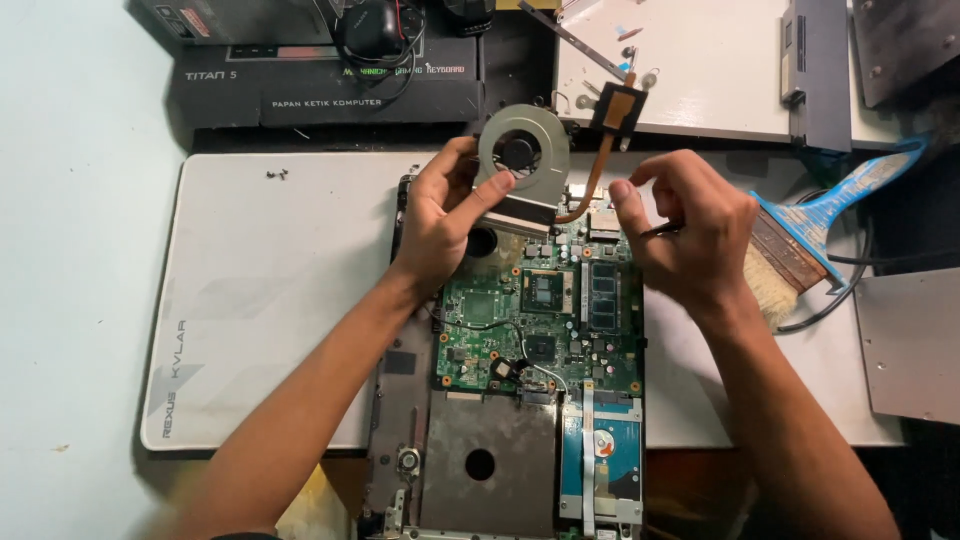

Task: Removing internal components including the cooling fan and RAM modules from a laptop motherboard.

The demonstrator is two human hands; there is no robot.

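An opened laptop base [400, 400] lies on a white mat, its green motherboard [500, 320] exposed. My left hand [440, 215] grips a cooling unit: a round silver fan [522, 150] with a copper heat pipe [598, 175] ending in a square plate, lifted above the board's top edge. My right hand [690, 225] hovers just right of the pipe with thumb and forefinger pinched, and a thin dark tool shows between its fingers. A hard drive [600, 460] sits at the laptop's lower right.
A white desk mat [260, 300] lies under the laptop. A blue-handled brush [800, 240] rests at the right. A black keyboard box [330, 85] and a white panel with loose screws [690, 60] sit at the back. Grey metal plates [910, 340] lie at the right.
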